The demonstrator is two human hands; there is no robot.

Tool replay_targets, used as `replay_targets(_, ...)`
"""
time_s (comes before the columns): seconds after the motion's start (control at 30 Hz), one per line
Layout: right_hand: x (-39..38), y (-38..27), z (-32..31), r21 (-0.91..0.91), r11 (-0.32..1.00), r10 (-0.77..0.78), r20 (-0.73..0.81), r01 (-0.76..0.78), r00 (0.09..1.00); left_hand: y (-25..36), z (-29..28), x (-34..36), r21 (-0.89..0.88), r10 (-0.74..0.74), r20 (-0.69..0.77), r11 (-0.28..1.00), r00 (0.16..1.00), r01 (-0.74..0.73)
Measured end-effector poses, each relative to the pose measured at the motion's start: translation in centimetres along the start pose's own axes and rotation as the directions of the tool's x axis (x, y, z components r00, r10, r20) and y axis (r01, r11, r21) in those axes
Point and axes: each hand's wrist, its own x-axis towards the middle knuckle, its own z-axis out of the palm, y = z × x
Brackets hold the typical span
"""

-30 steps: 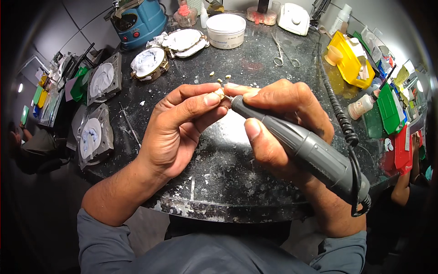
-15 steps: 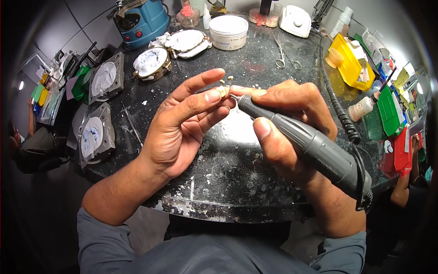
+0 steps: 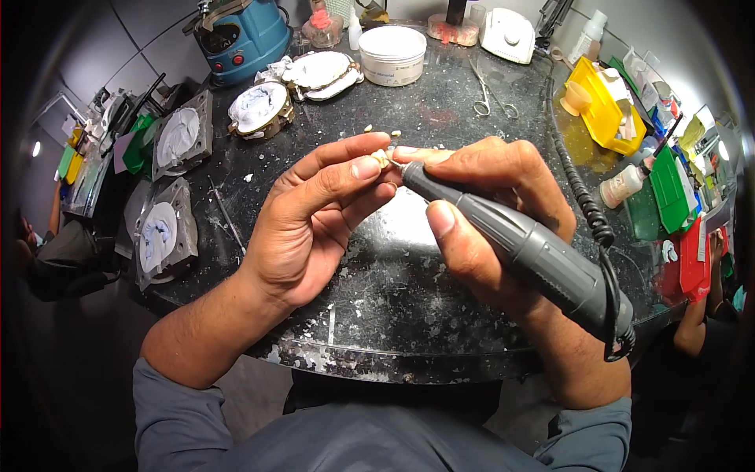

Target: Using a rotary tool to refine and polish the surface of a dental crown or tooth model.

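Observation:
My left hand [image 3: 295,228] pinches a small cream-yellow tooth-like piece [image 3: 381,158] between thumb and fingers, above the bench. A dark grey rotary handpiece [image 3: 519,244] lies in the grip of my right hand [image 3: 511,165], its thin metal tip pointing left. That tip meets the piece or comes very close to it; which of the two I cannot tell. My right index finger reaches forward along the front of the handpiece, near my left fingertips. Just beyond my hands, small pale bits [image 3: 395,134] lie on the dark bench [image 3: 377,307].
Plaster-filled metal flasks [image 3: 182,138] stand at the left, beside a thin tool [image 3: 226,208]. Behind are a blue machine [image 3: 248,47], a white tub [image 3: 393,59] and scissors [image 3: 487,94]. The handpiece's coiled cord [image 3: 582,189] runs along the right, near a yellow tray [image 3: 602,110].
The handpiece and my right hand have shifted slightly left, bringing the tip closer to the piece. My left index finger has come down toward the piece.

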Motion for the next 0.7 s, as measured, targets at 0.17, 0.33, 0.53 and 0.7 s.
replay_targets(0.17,-0.01,0.39,0.03,-0.036,0.999,-0.039,-0.006,0.039,0.999,-0.09,0.08,0.00,0.014,0.010,-0.005,1.000,1.000,-0.010)
replay_targets(0.33,0.07,0.04,-0.03,-0.076,0.997,-0.035,-0.021,0.033,0.999,-0.06,0.16,-0.01,0.005,-0.003,-0.019,1.000,1.000,0.003)
replay_targets(0.53,0.15,0.38,0.08,-0.060,0.997,-0.048,-0.005,0.048,0.999,-0.15,-0.13,0.13,-0.005,0.004,-0.006,1.000,1.000,-0.004)
replay_targets(0.7,0.19,0.27,0.20,-0.011,0.997,-0.075,-0.031,0.075,0.997,0.01,-0.01,0.03,-0.040,0.006,0.013,0.999,1.000,-0.006)
